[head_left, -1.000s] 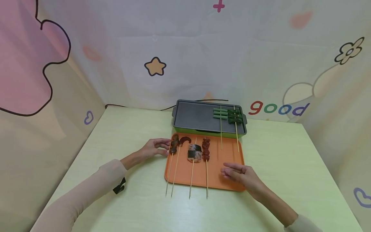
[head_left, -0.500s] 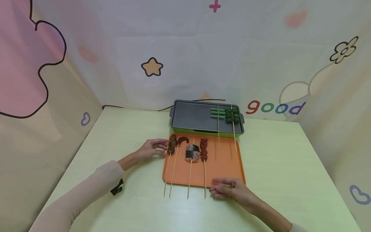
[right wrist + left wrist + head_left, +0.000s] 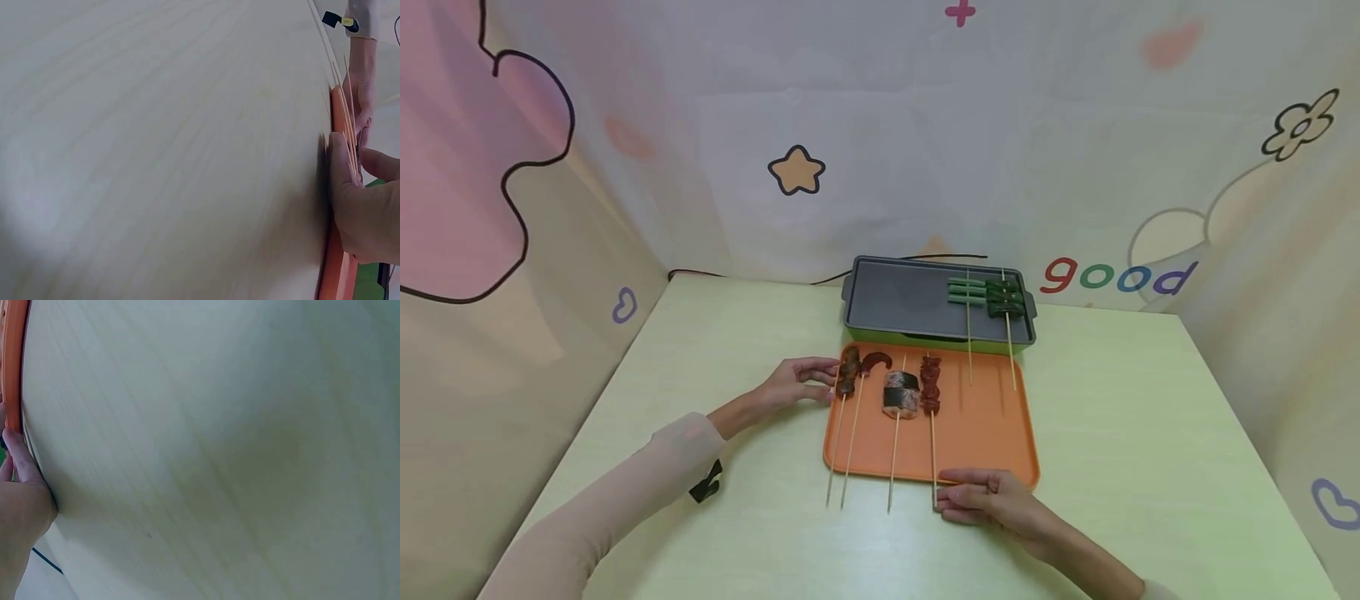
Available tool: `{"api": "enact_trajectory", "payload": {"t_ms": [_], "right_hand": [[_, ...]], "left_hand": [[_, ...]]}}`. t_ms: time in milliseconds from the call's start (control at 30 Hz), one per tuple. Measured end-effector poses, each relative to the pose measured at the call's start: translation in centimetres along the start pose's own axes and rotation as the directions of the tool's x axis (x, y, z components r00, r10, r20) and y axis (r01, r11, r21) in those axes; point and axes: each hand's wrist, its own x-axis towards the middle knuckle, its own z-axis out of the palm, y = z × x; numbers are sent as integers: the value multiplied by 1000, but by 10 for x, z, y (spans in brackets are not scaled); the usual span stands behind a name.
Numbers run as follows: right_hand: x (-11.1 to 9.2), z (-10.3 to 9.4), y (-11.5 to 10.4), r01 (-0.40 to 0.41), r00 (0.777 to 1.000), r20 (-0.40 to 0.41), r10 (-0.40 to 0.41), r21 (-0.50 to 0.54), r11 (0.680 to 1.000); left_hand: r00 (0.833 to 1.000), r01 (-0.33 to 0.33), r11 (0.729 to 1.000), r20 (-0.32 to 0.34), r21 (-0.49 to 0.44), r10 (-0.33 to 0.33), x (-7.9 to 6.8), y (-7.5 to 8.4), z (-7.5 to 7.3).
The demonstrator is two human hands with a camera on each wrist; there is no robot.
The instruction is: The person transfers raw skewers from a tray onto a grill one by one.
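An orange tray (image 3: 992, 450) bears several skewers, their bare sticks jutting past its front edge. From left to right they carry dark brown lumps (image 3: 847, 373), a curled dark red tentacle-like piece (image 3: 877, 362), a whitish roll with dark bands (image 3: 901, 395) and dark red meat pieces (image 3: 930, 386). At the tray's left rim, my left hand (image 3: 790, 383) touches with fingertips and thumb spread apart. My right hand (image 3: 1000, 500) is at the front edge, fingertips right at the lower stick of the red meat skewer. Thumb and index finger stand apart around the sticks in the right wrist view.
Behind the tray stands a grey-topped grill (image 3: 895, 296) with a green base. Two skewers of green vegetables (image 3: 967, 292) and dark leafy greens (image 3: 1004, 298) lie on its right side, sticks overhanging toward the tray. A printed curtain (image 3: 880, 167) surrounds the pale table (image 3: 1112, 400).
My right hand has moved left and toward me, from over the tray's right part to the red meat skewer's stick end. My left hand stays at the tray's left rim.
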Motion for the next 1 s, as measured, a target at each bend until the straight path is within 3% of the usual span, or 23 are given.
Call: {"api": "enact_trajectory", "payload": {"t_ms": [233, 700, 1000], "right_hand": [[2, 7, 0, -34, 999, -29, 36, 69, 997], [-1, 6, -13, -25, 998, -64, 25, -7, 1000], [0, 3, -14, 3, 998, -67, -1, 31, 1000]], "left_hand": [[1000, 16, 1000, -8, 13, -16, 3, 1, 2], [999, 37, 999, -19, -1, -37, 4, 2, 2], [999, 43, 999, -23, 9, -42, 0, 3, 2]]}}
